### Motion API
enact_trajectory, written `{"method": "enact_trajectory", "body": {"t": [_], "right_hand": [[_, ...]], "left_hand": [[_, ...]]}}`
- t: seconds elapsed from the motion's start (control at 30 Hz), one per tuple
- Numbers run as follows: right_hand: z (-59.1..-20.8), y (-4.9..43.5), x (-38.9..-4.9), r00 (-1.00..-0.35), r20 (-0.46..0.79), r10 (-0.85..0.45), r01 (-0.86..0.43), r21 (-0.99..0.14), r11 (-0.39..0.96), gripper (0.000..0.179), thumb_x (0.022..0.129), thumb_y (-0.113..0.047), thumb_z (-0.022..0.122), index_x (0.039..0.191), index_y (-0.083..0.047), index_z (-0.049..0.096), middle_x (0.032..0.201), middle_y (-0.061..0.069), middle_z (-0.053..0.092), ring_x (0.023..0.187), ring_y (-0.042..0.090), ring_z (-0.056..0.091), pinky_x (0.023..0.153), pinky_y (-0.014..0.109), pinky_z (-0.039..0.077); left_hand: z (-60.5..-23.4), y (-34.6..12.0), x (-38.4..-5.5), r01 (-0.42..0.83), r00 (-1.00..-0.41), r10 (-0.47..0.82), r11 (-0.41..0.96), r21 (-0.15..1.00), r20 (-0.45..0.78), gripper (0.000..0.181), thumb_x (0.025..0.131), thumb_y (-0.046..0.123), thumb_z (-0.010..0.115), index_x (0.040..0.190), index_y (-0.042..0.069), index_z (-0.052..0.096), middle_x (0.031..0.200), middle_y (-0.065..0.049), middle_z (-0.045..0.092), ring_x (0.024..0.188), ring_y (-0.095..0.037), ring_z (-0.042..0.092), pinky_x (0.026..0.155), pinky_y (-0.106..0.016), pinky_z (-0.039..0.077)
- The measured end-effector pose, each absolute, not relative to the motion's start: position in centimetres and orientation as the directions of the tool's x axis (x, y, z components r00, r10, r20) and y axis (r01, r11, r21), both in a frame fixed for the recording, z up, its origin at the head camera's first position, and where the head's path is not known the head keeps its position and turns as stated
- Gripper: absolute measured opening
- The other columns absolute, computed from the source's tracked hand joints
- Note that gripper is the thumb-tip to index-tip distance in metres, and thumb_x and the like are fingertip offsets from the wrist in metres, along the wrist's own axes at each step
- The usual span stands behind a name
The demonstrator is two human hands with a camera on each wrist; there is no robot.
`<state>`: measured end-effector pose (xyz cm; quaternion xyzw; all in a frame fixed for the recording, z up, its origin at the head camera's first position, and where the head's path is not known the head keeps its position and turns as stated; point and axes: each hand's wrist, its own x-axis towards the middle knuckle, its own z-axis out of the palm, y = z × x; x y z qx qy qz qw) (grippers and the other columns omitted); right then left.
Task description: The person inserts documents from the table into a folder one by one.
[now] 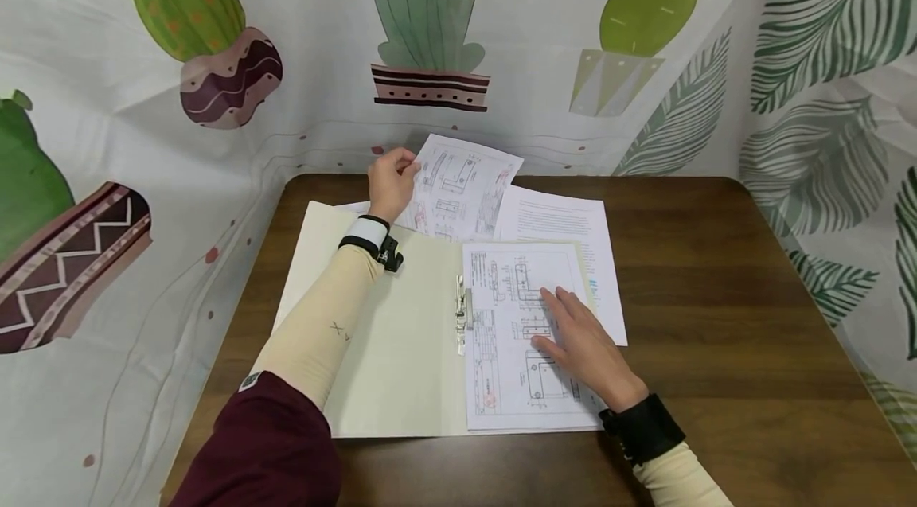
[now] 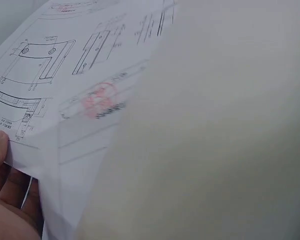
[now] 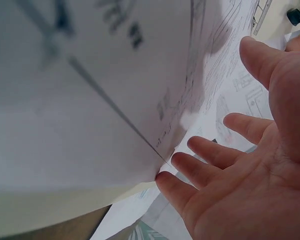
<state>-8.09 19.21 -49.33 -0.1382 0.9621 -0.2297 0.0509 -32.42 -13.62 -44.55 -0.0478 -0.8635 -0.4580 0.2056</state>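
My left hand (image 1: 392, 187) pinches the left edge of a drawing sheet (image 1: 469, 185) between thumb and fingers, behind the folder. In the left wrist view that sheet (image 2: 35, 120) shows part outlines and a red stamp, partly hidden behind the cream folder cover (image 2: 215, 125). The cream folder (image 1: 394, 340) lies spread out, with a metal clip (image 1: 464, 312) by its spine. On its right side are drawing sheets (image 1: 505, 348). Over them lies my right hand (image 1: 591, 352), fingers straight and spread; its fingers (image 3: 200, 170) are close to the top sheet in the right wrist view.
Behind and to the right of the folder, a printed text sheet (image 1: 566, 212) sticks out from under it. The brown wooden table (image 1: 716, 316) extends to the right. A cloth printed with cacti and leaves (image 1: 530, 13) hangs along its back edge.
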Motion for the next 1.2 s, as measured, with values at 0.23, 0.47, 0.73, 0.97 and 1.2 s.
{"method": "enact_trajectory", "body": {"t": [0.23, 0.47, 0.73, 0.97, 1.2], "right_hand": [[-49.7, 19.2, -8.0, -0.957, -0.034, -0.288, -0.243, -0.448, 0.86, 0.088, 0.09, -0.034, 0.08, 0.16, -0.008, 0.034, 0.162, 0.022, 0.034, 0.15, 0.041, 0.031, 0.118, 0.059, 0.03], [-49.7, 19.2, -8.0, -0.956, -0.015, -0.294, -0.257, -0.443, 0.859, 0.087, 0.09, -0.033, 0.08, 0.16, -0.007, 0.035, 0.161, 0.023, 0.035, 0.149, 0.042, 0.033, 0.117, 0.059, 0.032], [-49.5, 19.3, -8.0, -0.955, 0.016, -0.295, -0.27, -0.45, 0.851, 0.085, 0.09, -0.029, 0.081, 0.159, -0.005, 0.036, 0.159, 0.024, 0.038, 0.148, 0.042, 0.035, 0.116, 0.059, 0.033], [-49.6, 19.3, -7.9, -0.956, 0.019, -0.293, -0.271, -0.445, 0.853, 0.086, 0.09, -0.03, 0.081, 0.159, -0.005, 0.036, 0.159, 0.025, 0.038, 0.148, 0.043, 0.035, 0.116, 0.06, 0.033], [-49.5, 19.4, -8.0, -0.956, 0.022, -0.293, -0.271, -0.45, 0.851, 0.085, 0.091, -0.029, 0.081, 0.159, -0.003, 0.036, 0.159, 0.025, 0.037, 0.148, 0.042, 0.034, 0.117, 0.059, 0.032]], "left_hand": [[-43.0, -13.3, -32.1, 0.34, -0.85, -0.174, 0.539, 0.77, 0.497, 0.009, 0.097, 0.006, 0.071, 0.102, -0.001, 0.074, 0.101, -0.014, 0.077, 0.082, -0.025, 0.069, 0.07, -0.03, 0.047], [-41.0, -12.6, -31.6, 0.407, -0.796, -0.206, 0.513, 0.755, 0.569, 0.01, 0.098, 0.006, 0.069, 0.103, -0.001, 0.075, 0.103, -0.013, 0.078, 0.082, -0.019, 0.068, 0.07, -0.023, 0.046], [-37.8, -11.2, -30.7, 0.514, -0.729, -0.219, 0.45, 0.73, 0.648, 0.01, 0.098, 0.005, 0.069, 0.099, -0.003, 0.074, 0.099, -0.013, 0.077, 0.082, -0.021, 0.071, 0.071, -0.02, 0.05], [-36.1, -10.2, -30.3, 0.597, -0.661, -0.267, 0.38, 0.707, 0.701, 0.01, 0.097, 0.005, 0.07, 0.096, -0.004, 0.073, 0.095, -0.011, 0.077, 0.079, -0.019, 0.072, 0.07, -0.018, 0.051], [-34.5, -9.3, -29.5, 0.686, -0.594, -0.323, 0.276, 0.674, 0.737, 0.003, 0.094, -0.001, 0.072, 0.093, 0.0, 0.075, 0.094, -0.012, 0.078, 0.08, -0.016, 0.074, 0.071, -0.023, 0.056]]}}
